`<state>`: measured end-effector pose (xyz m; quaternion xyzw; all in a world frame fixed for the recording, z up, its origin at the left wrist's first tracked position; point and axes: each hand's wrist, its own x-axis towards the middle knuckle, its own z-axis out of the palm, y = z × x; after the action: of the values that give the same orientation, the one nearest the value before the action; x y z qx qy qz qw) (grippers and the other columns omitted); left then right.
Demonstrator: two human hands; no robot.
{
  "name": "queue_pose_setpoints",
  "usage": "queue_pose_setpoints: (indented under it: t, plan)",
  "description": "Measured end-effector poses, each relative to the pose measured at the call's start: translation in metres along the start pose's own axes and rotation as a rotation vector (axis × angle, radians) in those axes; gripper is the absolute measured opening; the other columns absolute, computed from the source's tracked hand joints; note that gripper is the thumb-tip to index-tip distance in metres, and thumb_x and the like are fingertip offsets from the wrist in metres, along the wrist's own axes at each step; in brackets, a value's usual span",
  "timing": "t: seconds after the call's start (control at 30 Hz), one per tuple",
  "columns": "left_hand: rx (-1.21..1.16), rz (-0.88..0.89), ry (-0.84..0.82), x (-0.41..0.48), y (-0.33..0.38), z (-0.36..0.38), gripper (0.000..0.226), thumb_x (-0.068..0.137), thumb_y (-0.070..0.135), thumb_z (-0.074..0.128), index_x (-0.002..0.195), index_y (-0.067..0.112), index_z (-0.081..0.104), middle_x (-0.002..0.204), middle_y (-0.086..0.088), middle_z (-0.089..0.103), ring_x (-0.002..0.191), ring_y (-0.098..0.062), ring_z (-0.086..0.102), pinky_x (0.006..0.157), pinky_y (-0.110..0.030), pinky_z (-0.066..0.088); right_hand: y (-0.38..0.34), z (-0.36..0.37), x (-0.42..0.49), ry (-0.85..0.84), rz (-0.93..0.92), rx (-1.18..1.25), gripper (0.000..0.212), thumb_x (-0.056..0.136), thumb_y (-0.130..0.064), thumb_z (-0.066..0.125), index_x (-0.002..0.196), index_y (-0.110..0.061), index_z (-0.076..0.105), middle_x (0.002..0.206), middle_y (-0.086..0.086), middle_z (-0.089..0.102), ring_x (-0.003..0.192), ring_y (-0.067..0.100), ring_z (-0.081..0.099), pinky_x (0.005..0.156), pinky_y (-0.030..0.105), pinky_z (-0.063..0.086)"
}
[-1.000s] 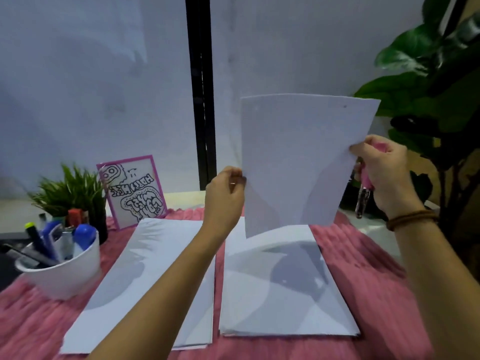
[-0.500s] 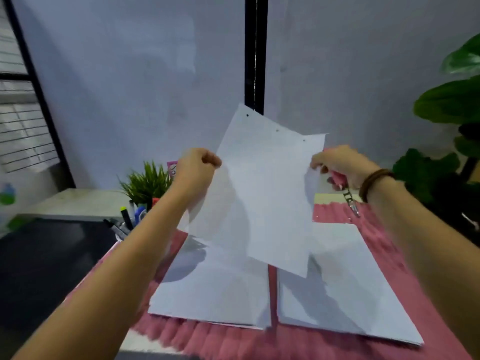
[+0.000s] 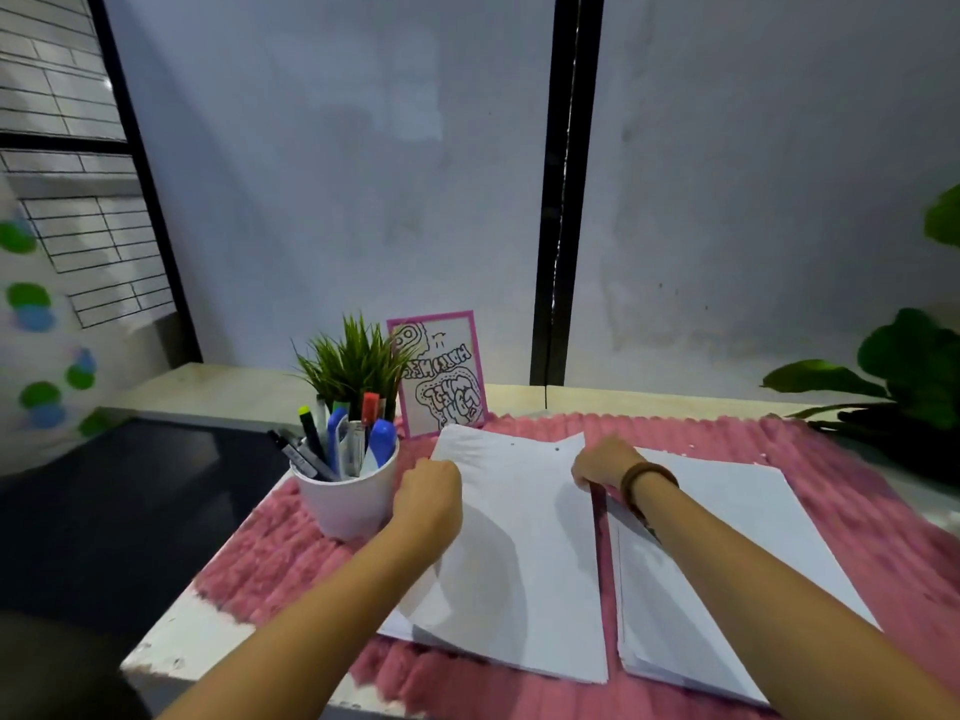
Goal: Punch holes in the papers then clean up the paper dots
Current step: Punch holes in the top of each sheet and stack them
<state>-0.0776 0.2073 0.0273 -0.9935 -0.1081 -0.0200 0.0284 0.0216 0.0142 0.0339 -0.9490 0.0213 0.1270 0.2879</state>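
At the far left of the bench (image 3: 197,641), a dark panel (image 3: 130,491) covers the surface up to the pink mat (image 3: 280,558). The mat's ragged near-left edge stops short of the bench's white front corner. At the mat's left side stands a white cup (image 3: 347,504) crowded with pens (image 3: 332,449) and markers. Some of them lean out over its rim toward the left. A small plant (image 3: 353,358) and a pink-bordered card (image 3: 441,376) stand just behind it.

Your left hand (image 3: 428,493) sits just beside the cup, so there is little room on that side. Its fingers (image 3: 447,472) are curled round the left edge of the top sheet (image 3: 524,517). That sheet lies slightly askew on the left stack (image 3: 545,652), with two punched holes showing near its far edge.

Your right hand (image 3: 602,465), with a wristband (image 3: 644,478) on the wrist, has its fingers (image 3: 583,472) closed on the sheet's right edge near the far corner. A narrow strip of mat separates that edge from the right stack (image 3: 737,558), which lies flat.

A few paper dots (image 3: 688,452) lie on the mat just past the right stack's far edge. The mat runs on wide to the right, toward a leafy plant (image 3: 909,376) at the bench's end.
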Motion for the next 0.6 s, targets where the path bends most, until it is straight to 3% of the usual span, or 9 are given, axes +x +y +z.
queue_pose_setpoints:
  t: [0.23, 0.4, 0.6]
  plan:
    - [0.107, 0.003, -0.029, 0.000, -0.002, 0.005, 0.029, 0.094, 0.001, 0.049, 0.121, 0.007, 0.057, 0.122, -0.011, 0.063, 0.111, -0.027, 0.062, 0.091, -0.032, 0.049, 0.005, 0.009, 0.004, 0.111, -0.037, -0.039, 0.018, 0.082, -0.006, 0.055, 0.066, -0.010, 0.047, 0.068, 0.004, 0.054, 0.056, 0.017, 0.048, 0.051, 0.021, 0.038]
    - [0.092, -0.006, -0.045, 0.001, -0.002, 0.008, 0.026, 0.094, 0.003, 0.049, 0.119, 0.008, 0.058, 0.121, -0.010, 0.064, 0.110, -0.026, 0.062, 0.090, -0.030, 0.049, 0.007, 0.012, 0.000, 0.237, -0.094, -0.189, 0.025, 0.096, -0.024, 0.049, 0.072, -0.014, 0.050, 0.071, 0.000, 0.053, 0.065, 0.018, 0.052, 0.061, 0.026, 0.041]
    - [0.032, -0.042, -0.104, 0.003, 0.000, 0.008, 0.026, 0.096, 0.007, 0.049, 0.122, 0.008, 0.056, 0.122, -0.009, 0.063, 0.110, -0.025, 0.062, 0.089, -0.029, 0.049, 0.008, 0.013, 0.000, 0.183, -0.124, -0.192, 0.029, 0.096, -0.025, 0.049, 0.069, -0.015, 0.047, 0.068, -0.001, 0.052, 0.060, 0.014, 0.048, 0.055, 0.024, 0.038]
